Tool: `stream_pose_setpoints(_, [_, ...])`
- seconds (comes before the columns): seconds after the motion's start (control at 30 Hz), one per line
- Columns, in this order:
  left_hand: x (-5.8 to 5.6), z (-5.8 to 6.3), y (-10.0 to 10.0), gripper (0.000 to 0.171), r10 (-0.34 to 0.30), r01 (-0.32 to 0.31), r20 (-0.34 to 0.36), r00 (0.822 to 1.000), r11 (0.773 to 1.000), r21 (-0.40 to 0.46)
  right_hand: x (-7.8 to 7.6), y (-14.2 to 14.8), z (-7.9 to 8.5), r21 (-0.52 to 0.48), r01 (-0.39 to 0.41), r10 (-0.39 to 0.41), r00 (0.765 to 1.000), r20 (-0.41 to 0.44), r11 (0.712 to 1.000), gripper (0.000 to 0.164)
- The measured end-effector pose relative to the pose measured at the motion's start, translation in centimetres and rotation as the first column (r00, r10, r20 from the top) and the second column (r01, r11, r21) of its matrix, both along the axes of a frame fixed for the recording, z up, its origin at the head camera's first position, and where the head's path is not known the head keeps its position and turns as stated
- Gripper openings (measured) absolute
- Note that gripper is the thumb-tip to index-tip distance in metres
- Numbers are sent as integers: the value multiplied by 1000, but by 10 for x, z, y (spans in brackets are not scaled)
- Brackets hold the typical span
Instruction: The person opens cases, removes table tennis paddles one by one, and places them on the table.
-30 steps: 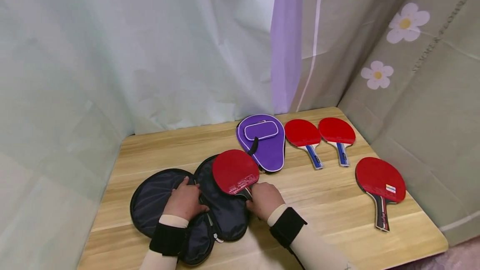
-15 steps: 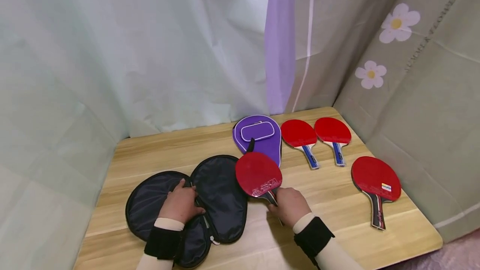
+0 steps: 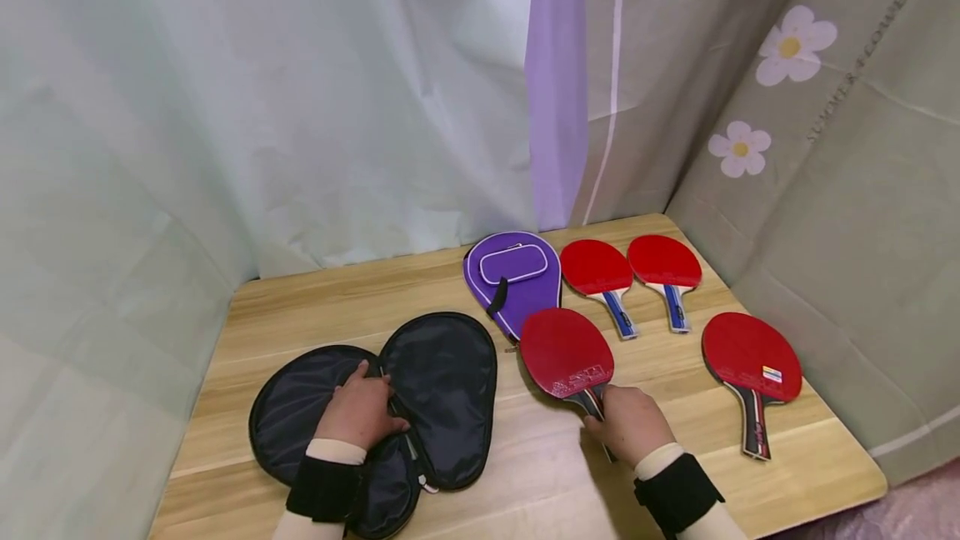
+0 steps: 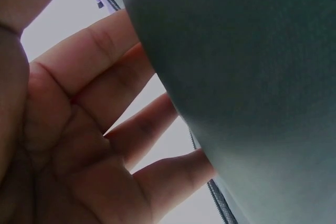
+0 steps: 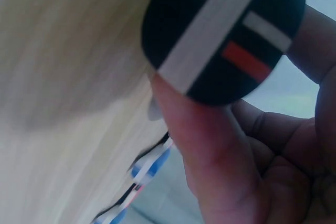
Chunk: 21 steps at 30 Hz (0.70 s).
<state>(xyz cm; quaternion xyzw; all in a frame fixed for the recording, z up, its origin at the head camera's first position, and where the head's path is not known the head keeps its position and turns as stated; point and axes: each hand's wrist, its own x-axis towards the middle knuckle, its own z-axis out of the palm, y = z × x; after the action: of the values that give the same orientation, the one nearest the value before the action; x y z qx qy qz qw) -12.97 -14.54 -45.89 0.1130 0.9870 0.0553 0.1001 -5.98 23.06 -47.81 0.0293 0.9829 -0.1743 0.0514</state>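
My right hand (image 3: 633,423) grips the dark handle of a red table tennis bat (image 3: 567,352), held over the table's middle. The striped end of that bat's handle (image 5: 226,35) shows in the right wrist view, with fingers (image 5: 205,135) curled against it. My left hand (image 3: 357,409) rests on the left half of a black bat case (image 3: 442,394) that lies spread out with two rounded halves. In the left wrist view, extended fingers (image 4: 89,51) reach the edge of dark cloth (image 4: 241,77), their tips hidden behind it. A zip pull (image 3: 427,485) hangs at the case's bottom.
A purple bat case (image 3: 531,294) lies at the back. Beside it are two red bats with blue handles, one nearer (image 3: 597,267) and one farther right (image 3: 664,261). Another red bat (image 3: 752,357) with a dark handle lies near the right edge. Curtains (image 3: 375,107) enclose the wooden table (image 3: 330,307).
My right hand has carried the bat to the right, from over the black case to beside it. My left hand has stayed on the case. The camera view has shifted slightly.
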Motion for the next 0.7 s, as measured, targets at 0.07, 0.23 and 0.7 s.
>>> stream_pose_setpoints(0.07, [0,1,0,51,-1,1,-2,1000,1000,1,2,6,1,5,15,-15,1000,14,1000,35])
stream_pose_setpoints(0.23, [-1,0,-1,50,-10,10,2,1000,1000,6,7,20,2,8,56,-57,995,84,998,30])
stream_pose_setpoints(0.7, [-4,0,-2,52,-14,14,22,1000,1000,5,18,35,2,1,82,-82,990,117,997,29])
